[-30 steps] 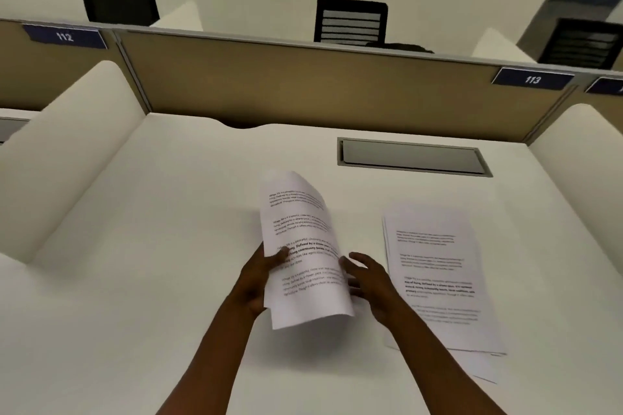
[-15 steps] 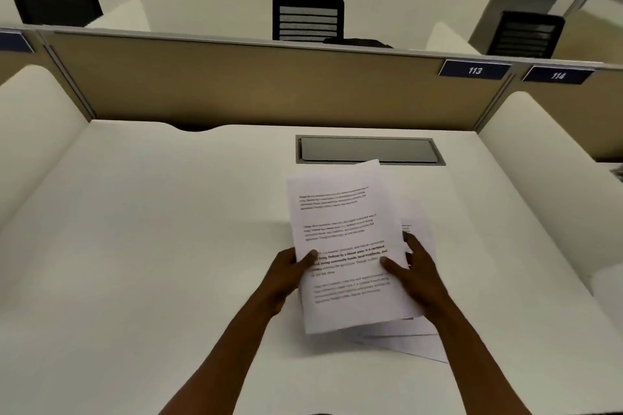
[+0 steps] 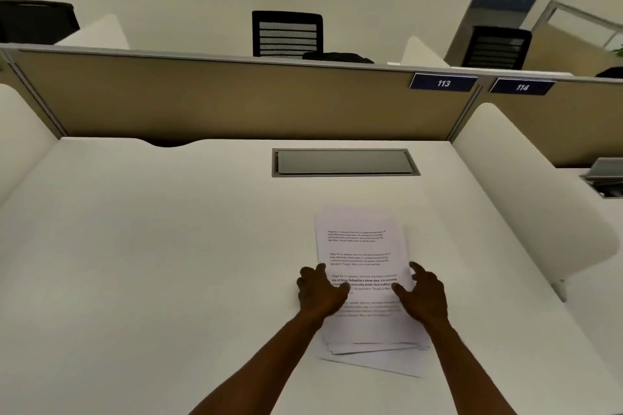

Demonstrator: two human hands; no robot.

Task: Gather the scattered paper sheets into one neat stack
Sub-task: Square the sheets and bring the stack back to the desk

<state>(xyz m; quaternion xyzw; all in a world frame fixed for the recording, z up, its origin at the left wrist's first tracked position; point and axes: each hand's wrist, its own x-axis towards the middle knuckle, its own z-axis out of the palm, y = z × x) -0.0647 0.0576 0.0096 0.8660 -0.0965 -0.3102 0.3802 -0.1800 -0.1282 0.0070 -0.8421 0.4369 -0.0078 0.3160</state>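
Observation:
A pile of white printed paper sheets (image 3: pixel 360 246) lies flat on the white desk (image 3: pixel 151 263), right of centre. Its lower sheets stick out askew at the near edge, one corner fanning toward the right. My left hand (image 3: pixel 320 291) rests on the pile's left edge, thumb lying over the top sheet. On the right edge sits my right hand (image 3: pixel 419 295), fingers spread and thumb on the paper. Both hands press on the sheets from the sides; neither lifts anything.
A grey cable hatch (image 3: pixel 344 162) is set in the desk behind the pile. Tan partition (image 3: pixel 236 101) with labels 113 and 114 closes the back; white curved dividers (image 3: pixel 526 192) stand at both sides. Black chairs (image 3: pixel 286 34) show beyond.
The sheet that both hands held in the air has come down onto the pile at the right. My hands now lie on the pile's sides, and the view has shifted right.

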